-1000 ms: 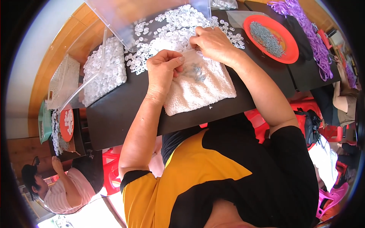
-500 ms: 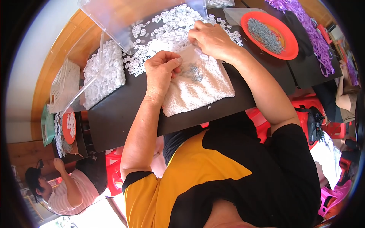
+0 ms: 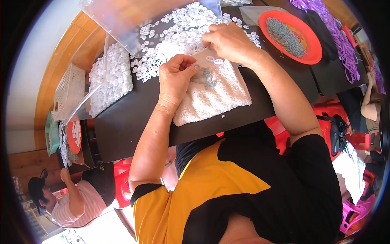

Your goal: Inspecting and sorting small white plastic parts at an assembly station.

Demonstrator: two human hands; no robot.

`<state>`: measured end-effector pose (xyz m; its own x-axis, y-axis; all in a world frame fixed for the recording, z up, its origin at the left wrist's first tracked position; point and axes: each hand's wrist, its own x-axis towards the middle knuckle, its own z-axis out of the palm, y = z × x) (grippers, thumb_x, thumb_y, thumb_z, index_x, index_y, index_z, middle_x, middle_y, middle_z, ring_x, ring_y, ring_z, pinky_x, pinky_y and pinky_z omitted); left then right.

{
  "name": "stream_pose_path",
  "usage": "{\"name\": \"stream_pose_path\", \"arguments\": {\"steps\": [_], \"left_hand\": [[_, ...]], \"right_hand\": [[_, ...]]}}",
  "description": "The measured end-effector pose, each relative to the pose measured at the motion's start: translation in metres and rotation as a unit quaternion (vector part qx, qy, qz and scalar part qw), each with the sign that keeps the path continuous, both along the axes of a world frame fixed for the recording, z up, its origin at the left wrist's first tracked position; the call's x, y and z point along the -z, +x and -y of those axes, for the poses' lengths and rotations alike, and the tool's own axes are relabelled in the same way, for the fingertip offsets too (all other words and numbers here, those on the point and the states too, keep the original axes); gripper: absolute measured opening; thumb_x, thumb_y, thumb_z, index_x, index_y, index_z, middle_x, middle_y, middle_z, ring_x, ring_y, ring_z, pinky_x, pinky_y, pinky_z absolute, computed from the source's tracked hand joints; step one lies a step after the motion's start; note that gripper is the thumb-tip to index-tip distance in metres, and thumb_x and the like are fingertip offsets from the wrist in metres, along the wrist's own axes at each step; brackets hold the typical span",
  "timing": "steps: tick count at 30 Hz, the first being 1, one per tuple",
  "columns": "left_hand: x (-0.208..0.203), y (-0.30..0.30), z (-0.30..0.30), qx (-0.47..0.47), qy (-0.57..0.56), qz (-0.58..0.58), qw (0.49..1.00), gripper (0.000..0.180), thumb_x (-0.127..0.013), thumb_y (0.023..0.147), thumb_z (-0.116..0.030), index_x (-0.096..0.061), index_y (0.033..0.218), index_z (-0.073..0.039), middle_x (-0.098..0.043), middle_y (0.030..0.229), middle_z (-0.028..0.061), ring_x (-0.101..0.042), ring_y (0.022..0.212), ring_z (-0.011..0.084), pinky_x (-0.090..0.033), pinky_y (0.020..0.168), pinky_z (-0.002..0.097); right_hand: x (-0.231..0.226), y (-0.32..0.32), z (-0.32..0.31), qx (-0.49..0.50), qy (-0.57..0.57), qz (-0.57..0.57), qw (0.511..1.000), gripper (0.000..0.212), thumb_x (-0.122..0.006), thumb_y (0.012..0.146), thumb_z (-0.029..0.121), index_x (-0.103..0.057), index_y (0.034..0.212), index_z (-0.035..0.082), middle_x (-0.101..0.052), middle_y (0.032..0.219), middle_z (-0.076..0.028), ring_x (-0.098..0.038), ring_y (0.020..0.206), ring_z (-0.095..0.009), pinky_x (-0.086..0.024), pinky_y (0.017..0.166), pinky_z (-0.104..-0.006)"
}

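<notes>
A folded white towel [image 3: 211, 103] lies at the table's near edge, with a small heap of thin grey metal pins [image 3: 209, 78] on it. My left hand [image 3: 176, 77] is closed in a pinch beside these pins; what its fingertips hold, if anything, is too small to make out. Beyond the towel spreads a loose pile of small white oval plastic pieces [image 3: 172, 48]. Over its near right edge my right hand [image 3: 233, 45] is bent with fingers pinched together, their tips partly hidden. Just below it, two white oval pieces [image 3: 219, 62] rest on the towel's far edge.
An orange-red plate [image 3: 315, 53] of grey pins stands at the right, near purple ribbon strips [image 3: 345, 57]. A clear plastic bin [image 3: 118, 20] lies tipped behind the pile. A bag of white pieces [image 3: 109, 79] sits at the left. Another person [image 3: 77, 199] sits at lower left.
My left hand has shifted slightly right, nearer the pins. The two white pieces below my right hand now show more plainly on the towel. My right hand has barely moved.
</notes>
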<state>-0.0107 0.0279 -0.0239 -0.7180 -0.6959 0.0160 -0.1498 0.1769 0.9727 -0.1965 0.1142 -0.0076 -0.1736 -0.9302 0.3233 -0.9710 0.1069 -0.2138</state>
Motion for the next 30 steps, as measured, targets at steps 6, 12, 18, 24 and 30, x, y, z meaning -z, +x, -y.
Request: {"name": "stream_pose_path", "arguments": {"steps": [6, 12, 18, 24, 30], "left_hand": [[0.000, -0.001, 0.001, 0.007, -0.017, -0.004, 1.000, 0.015, -0.070, 0.079, -0.002, -0.067, 0.093, 0.003, -0.062, 0.074, 0.0002, -0.054, 0.067, 0.0064, -0.047, 0.062, 0.0213], [0.001, 0.000, 0.001, 0.009, -0.043, 0.000, 0.999, 0.014, -0.070, 0.077, -0.001, -0.068, 0.091, 0.003, -0.062, 0.072, 0.0010, -0.054, 0.065, 0.0069, -0.048, 0.061, 0.0222], [0.002, 0.000, 0.002, 0.018, -0.010, -0.013, 1.000, 0.013, -0.071, 0.077, -0.001, -0.067, 0.089, 0.004, -0.061, 0.072, 0.0011, -0.054, 0.064, 0.0067, -0.047, 0.059, 0.0226], [0.007, -0.001, 0.003, 0.011, -0.012, -0.027, 1.000, 0.013, -0.070, 0.076, -0.001, -0.067, 0.088, 0.003, -0.062, 0.072, 0.0018, -0.054, 0.064, 0.0074, -0.047, 0.060, 0.0229], [0.009, -0.002, 0.005, -0.008, -0.056, -0.023, 0.998, 0.013, -0.070, 0.074, -0.001, -0.068, 0.086, 0.003, -0.064, 0.070, 0.0040, -0.056, 0.063, 0.0098, -0.048, 0.062, 0.0249]], "right_hand": [[0.001, 0.005, 0.001, 0.004, 0.029, -0.024, 0.999, 0.014, -0.059, 0.078, 0.003, -0.069, 0.083, 0.011, -0.065, 0.091, -0.007, -0.063, 0.092, -0.025, -0.040, 0.081, -0.0437], [0.013, 0.004, 0.009, -0.002, -0.001, -0.033, 0.999, 0.015, -0.058, 0.077, 0.003, -0.069, 0.083, 0.011, -0.067, 0.087, -0.005, -0.064, 0.091, -0.026, -0.040, 0.080, -0.0442], [0.010, 0.005, 0.005, -0.016, 0.014, -0.052, 0.998, 0.016, -0.060, 0.076, 0.002, -0.071, 0.083, 0.012, -0.068, 0.093, -0.006, -0.064, 0.092, -0.026, -0.040, 0.081, -0.0443], [0.003, 0.013, 0.006, 0.014, 0.069, -0.077, 0.995, 0.014, -0.064, 0.079, 0.006, -0.069, 0.090, 0.013, -0.061, 0.092, -0.002, -0.059, 0.098, -0.022, -0.038, 0.086, -0.0388], [0.013, 0.008, 0.009, 0.048, 0.005, -0.116, 0.992, 0.018, -0.066, 0.077, 0.007, -0.068, 0.093, 0.013, -0.059, 0.098, -0.005, -0.059, 0.100, -0.023, -0.038, 0.087, -0.0398]]}}
